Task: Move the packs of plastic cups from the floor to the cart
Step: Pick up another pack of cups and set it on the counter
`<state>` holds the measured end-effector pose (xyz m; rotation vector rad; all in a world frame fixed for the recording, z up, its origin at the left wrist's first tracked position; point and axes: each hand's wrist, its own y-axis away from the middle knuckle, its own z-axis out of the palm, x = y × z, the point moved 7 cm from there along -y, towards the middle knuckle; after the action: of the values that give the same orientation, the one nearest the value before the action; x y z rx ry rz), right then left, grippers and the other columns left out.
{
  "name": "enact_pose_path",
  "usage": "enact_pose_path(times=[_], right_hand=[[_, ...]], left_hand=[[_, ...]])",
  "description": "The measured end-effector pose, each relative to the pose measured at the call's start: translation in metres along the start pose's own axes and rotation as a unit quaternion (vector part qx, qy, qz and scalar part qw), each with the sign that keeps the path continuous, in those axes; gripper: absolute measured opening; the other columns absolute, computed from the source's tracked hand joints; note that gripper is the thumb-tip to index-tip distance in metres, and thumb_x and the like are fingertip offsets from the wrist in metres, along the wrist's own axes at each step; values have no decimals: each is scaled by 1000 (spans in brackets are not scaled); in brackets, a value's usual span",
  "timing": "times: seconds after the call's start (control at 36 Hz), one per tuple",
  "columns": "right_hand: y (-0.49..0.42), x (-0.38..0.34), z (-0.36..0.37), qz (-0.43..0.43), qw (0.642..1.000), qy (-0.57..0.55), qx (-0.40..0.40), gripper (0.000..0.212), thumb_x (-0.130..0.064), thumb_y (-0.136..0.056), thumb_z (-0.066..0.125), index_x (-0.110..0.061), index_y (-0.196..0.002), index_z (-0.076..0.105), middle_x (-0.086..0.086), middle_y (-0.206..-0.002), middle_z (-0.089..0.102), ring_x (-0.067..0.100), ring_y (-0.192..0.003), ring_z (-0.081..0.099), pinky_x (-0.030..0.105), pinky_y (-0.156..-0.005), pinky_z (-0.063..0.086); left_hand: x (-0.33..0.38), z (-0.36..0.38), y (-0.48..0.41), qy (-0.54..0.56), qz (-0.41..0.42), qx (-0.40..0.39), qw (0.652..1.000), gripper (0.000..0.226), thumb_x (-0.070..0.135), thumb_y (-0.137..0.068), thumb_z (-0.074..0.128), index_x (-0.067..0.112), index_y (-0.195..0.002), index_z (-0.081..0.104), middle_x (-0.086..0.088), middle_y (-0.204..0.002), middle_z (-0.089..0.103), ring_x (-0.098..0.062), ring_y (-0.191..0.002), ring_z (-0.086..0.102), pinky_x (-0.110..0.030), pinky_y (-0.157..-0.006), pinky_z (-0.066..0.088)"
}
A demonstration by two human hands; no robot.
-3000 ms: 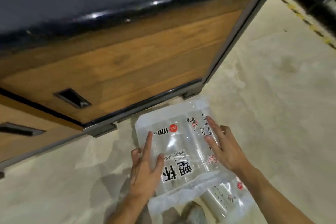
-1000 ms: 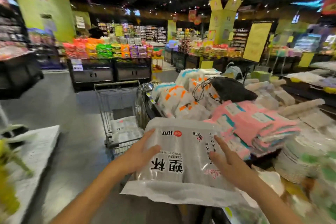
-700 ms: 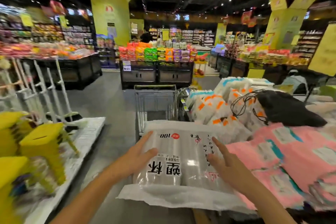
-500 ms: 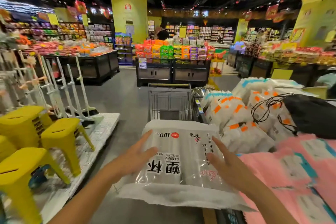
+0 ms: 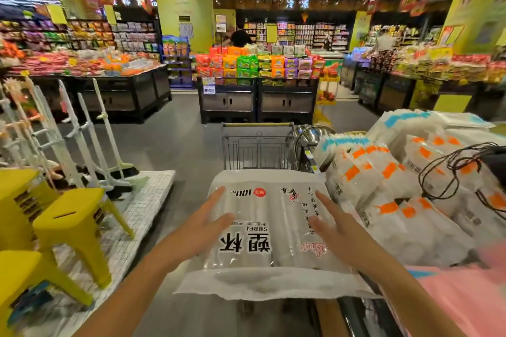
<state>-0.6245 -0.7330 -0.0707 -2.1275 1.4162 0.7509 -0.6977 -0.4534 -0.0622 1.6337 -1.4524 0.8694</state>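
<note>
I hold a clear pack of plastic cups (image 5: 269, 230) flat in front of me, printed with black characters and "100". My left hand (image 5: 204, 223) presses on its left side and my right hand (image 5: 338, 228) on its right side, fingers spread along the top. The pack hangs at waist height just before a wire shopping cart (image 5: 258, 145), whose basket stands directly beyond the pack's far edge. The near part of the cart is hidden by the pack.
A display table on the right holds white packs with orange and blue marks (image 5: 397, 172), a black bag and pink packs (image 5: 465, 295). Yellow stools (image 5: 63, 216) and mop racks (image 5: 90, 131) stand on the left. A dark goods stand (image 5: 257, 101) lies ahead past grey floor.
I lifted the pack from the floor beside the wooden counter, stood up and turned left; over the last second the view swung until the cart came straight ahead of the pack.
</note>
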Motion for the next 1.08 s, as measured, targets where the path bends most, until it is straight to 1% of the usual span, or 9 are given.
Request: enact_pose_path(times=[0.19, 0.28, 0.33, 0.47, 0.58, 0.78, 0.86, 1.0, 1.08], right_hand=[[-75, 20, 2, 6, 1000, -14, -19, 61, -59, -97, 40, -54, -151, 12, 11, -102, 73, 3, -75, 65, 16, -68, 47], [-112, 35, -2, 20, 999, -39, -22, 63, -61, -96, 43, -57, -150, 12, 5, -140, 57, 12, -124, 53, 30, -104, 40], [-139, 43, -6, 16, 998, -48, -25, 63, -61, -95, 44, -58, -149, 12, 0, -155, 39, 11, -131, 41, 38, -113, 30], [-210, 68, -15, -4, 999, -38, -38, 64, -56, -97, 45, -51, -152, 14, 10, -147, 50, 20, -112, 59, 17, -79, 39], [-260, 83, -17, -23, 997, -59, -46, 66, -62, -93, 46, -54, -151, 15, 1, -154, 41, 16, -128, 49, 28, -104, 35], [-336, 104, -7, -6, 997, -45, -63, 64, -57, -96, 48, -52, -152, 17, 16, -134, 58, 37, -118, 58, 14, -69, 38], [-367, 111, 4, -5, 997, -37, -67, 65, -64, -93, 46, -56, -150, 15, 13, -140, 53, 26, -108, 65, 13, -69, 39], [-412, 117, 22, 8, 998, -32, -62, 66, -56, -96, 48, -48, -154, 16, 14, -137, 57, 42, -120, 55, 32, -85, 51], [-439, 125, 36, 13, 998, -35, -55, 66, -61, -94, 47, -54, -151, 15, 12, -146, 48, 29, -115, 62, 20, -81, 43]], left_hand=[[-4, -8, -76, 5, -34, -4, 999, 65, 54, -95, 51, 60, -147, 13, 19, -156, 26, 1, -104, 54, -10, -61, 41], [-1, -8, -112, 2, -27, 1, 1000, 65, 51, -96, 50, 57, -149, 12, 18, -159, 20, -4, -120, 41, -12, -68, 39], [3, -6, -138, 3, -15, 8, 1000, 65, 50, -97, 50, 55, -150, 12, 18, -159, 19, -2, -125, 33, -19, -85, 38], [11, -4, -198, 11, -25, 25, 999, 65, 50, -96, 50, 55, -149, 12, 20, -157, 21, -1, -122, 37, -18, -89, 37], [9, -7, -241, -10, -37, 47, 998, 66, 56, -94, 49, 59, -148, 9, 23, -157, 18, -1, -123, 32, -35, -103, 34], [-7, -18, -303, -8, -58, 65, 996, 66, 61, -92, 50, 64, -145, 11, 20, -158, 21, -6, -129, 36, -36, -101, 37], [-18, -25, -330, 11, -66, 61, 996, 65, 57, -93, 52, 64, -144, 12, 19, -157, 24, -7, -127, 41, -31, -96, 41], [-46, -41, -384, 9, -94, 54, 994, 64, 61, -89, 54, 74, -136, 12, 18, -151, 35, -10, -114, 59, -29, -78, 55], [-63, -50, -419, 15, -88, 34, 995, 64, 60, -89, 56, 73, -137, 15, 23, -147, 31, -8, -114, 57, -35, -80, 58]])
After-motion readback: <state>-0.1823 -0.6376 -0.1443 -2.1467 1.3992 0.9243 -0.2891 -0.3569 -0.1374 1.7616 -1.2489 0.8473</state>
